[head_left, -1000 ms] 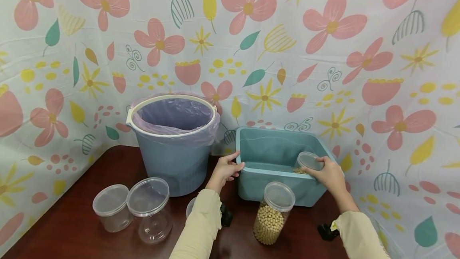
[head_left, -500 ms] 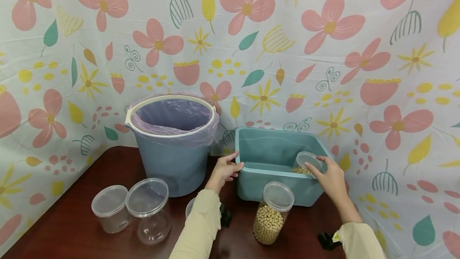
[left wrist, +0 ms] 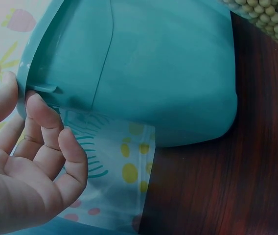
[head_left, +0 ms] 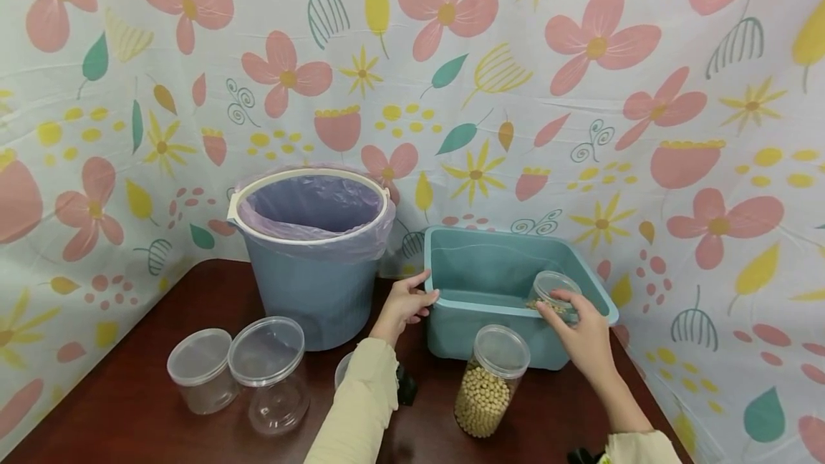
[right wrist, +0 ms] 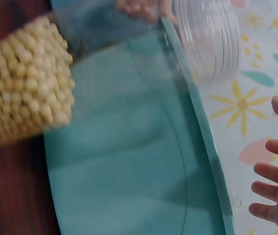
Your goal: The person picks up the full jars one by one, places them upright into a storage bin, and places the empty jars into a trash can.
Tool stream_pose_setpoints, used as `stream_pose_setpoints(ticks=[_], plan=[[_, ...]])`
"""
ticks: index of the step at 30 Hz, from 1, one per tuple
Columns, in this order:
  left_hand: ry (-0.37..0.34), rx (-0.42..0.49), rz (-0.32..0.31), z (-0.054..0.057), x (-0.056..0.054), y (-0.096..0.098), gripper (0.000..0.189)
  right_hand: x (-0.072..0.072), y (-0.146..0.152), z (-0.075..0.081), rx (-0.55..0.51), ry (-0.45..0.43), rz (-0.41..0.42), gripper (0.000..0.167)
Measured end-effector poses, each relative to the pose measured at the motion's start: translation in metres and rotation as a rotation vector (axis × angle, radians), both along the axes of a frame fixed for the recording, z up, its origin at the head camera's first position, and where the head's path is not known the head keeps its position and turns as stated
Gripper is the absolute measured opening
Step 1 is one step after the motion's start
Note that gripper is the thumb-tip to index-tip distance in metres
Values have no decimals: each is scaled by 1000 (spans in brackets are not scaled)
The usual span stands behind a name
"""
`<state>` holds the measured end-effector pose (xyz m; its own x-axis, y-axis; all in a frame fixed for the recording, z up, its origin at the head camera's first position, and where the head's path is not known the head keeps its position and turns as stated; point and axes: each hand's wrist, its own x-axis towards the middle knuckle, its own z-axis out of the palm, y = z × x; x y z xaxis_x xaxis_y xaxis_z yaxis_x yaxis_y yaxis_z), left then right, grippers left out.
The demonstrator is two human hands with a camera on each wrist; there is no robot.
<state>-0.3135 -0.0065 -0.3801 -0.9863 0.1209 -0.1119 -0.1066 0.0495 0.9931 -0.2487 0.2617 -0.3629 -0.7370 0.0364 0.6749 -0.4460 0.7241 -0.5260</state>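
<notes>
My left hand (head_left: 402,308) pinches the left rim of a teal plastic bin (head_left: 445,336). In the left wrist view, thumb and fingers of that hand (left wrist: 31,176) lie on either side of the rim. Inside the bin at the right stands a clear lidded jar (head_left: 554,282) with some yellow soybeans low in it. My right hand (head_left: 589,341) is in front of this jar, over the bin's front right rim; the right wrist view shows its fingers (right wrist: 266,170) spread with nothing between them. A taller lidded jar (head_left: 485,396) of soybeans stands before the bin.
A blue bucket (head_left: 309,299) with a purple liner stands left of the bin. Two clear lidded jars (head_left: 267,378) (head_left: 206,385) are at the table's left, and another clear rim (head_left: 341,369) shows behind the left sleeve. A flower-patterned sheet (head_left: 412,77) hangs behind.
My right hand has let go of the jar inside the bin and drawn back toward me, lower in the head view. The left hand stays on the bin's rim.
</notes>
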Motion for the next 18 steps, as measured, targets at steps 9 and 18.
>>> stream_pose_setpoints(ticks=[9,18], plan=[[2,2,-1,0,1,0,53,-14,10,-42,-56,56,145,32],[12,5,-2,-2,1,0,53,26,-25,-17,-26,2,111,25]])
